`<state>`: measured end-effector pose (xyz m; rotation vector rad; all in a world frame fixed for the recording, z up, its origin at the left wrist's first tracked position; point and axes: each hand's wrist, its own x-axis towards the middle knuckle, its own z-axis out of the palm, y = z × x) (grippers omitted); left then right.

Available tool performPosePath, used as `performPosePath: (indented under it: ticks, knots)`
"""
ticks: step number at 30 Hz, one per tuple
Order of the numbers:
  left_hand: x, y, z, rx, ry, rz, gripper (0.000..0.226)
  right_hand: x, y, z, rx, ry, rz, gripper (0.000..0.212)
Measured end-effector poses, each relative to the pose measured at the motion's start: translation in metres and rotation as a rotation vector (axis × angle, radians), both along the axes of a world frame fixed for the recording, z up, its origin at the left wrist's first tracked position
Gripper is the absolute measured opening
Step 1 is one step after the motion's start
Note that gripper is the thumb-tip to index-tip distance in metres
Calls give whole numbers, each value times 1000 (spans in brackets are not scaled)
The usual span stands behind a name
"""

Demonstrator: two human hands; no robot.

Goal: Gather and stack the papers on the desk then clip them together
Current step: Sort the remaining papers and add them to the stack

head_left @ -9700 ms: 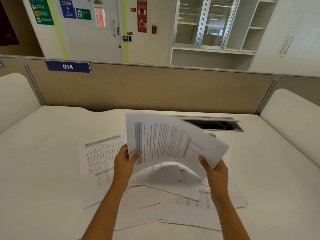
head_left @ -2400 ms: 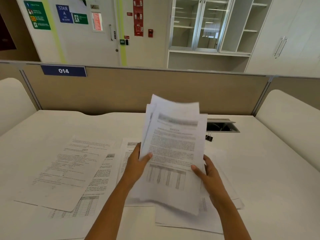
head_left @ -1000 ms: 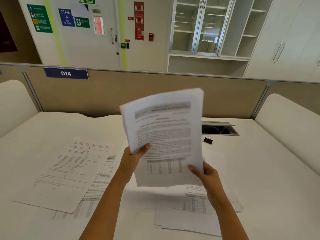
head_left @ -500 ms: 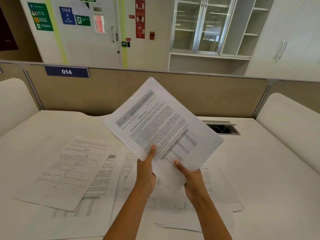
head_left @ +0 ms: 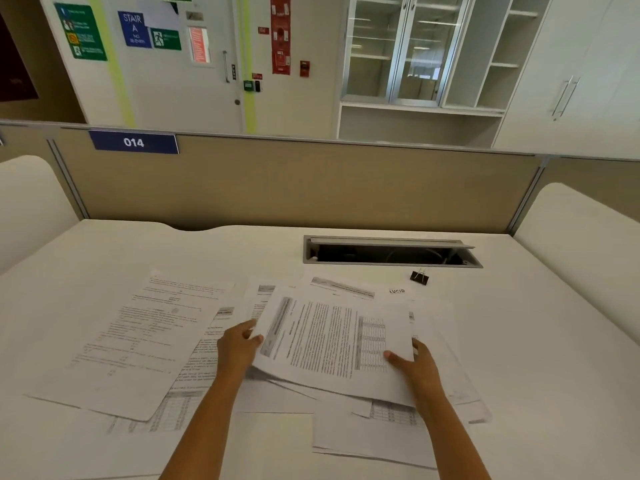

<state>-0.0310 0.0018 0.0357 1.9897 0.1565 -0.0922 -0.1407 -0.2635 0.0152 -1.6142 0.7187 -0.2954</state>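
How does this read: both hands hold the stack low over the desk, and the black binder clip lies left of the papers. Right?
Not quite. The head view shows the black binder clip lying at the right, beyond the papers, by the cable hatch. The rest holds: the left hand and right hand hold the stack low over the desk.

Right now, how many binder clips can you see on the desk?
1. The black binder clip sits on the desk just in front of the cable hatch, beyond the right hand. Papers could hide others.
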Motion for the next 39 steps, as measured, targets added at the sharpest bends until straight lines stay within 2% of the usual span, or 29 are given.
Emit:
performPosePath:
  ticks: [4,8,12,14,17,20,21,23,24,25,28,30,34,35,36,39]
  knots:
    - [-1,-4,4,120,8,-33,39,3,-1,5,-54,46,3,58]
    - [5,0,11,-15,24,-38,36,3,-2,26,-171,28,7,52]
    - [4,-6,33,-199,-176,9,31,0,2,57,-258,-229,-36,34]
    - [2,-12,44,-299,-255,27,32,-4,4,68,-217,-351,-41,22]
    - [0,-18,51,-373,-278,-17,36,-5,4,70,-108,-416,-36,15]
    - [0,-17,42,-330,-242,-49,38,-7,5,60,-64,-353,-1,16]
    - [0,-16,37,-286,-233,-70,37,-9,6,58,-64,-322,29,26]
    - [0,-14,28,-229,-189,-124,37,-9,5,51,-80,-261,62,61]
    - [0,-12,26,-214,-165,-142,36,-9,5,49,-88,-250,56,67]
    - [1,-11,25,-204,-159,-148,33,-8,4,48,-85,-251,46,63]
    - [10,-6,27,-179,-189,-71,20,-6,2,52,-8,-298,-4,16]
    - [17,-1,31,-321,-164,32,23,-5,5,54,77,-312,-38,17]
    - [23,10,30,-738,9,166,39,0,29,56,269,-348,-70,54]
    - [22,10,30,-881,75,151,44,4,36,54,325,-344,-97,54]
    - [20,7,30,-993,141,120,46,8,46,51,384,-335,-125,45]
    - [2,-15,32,-1043,275,-55,37,22,78,44,506,-304,-178,27]
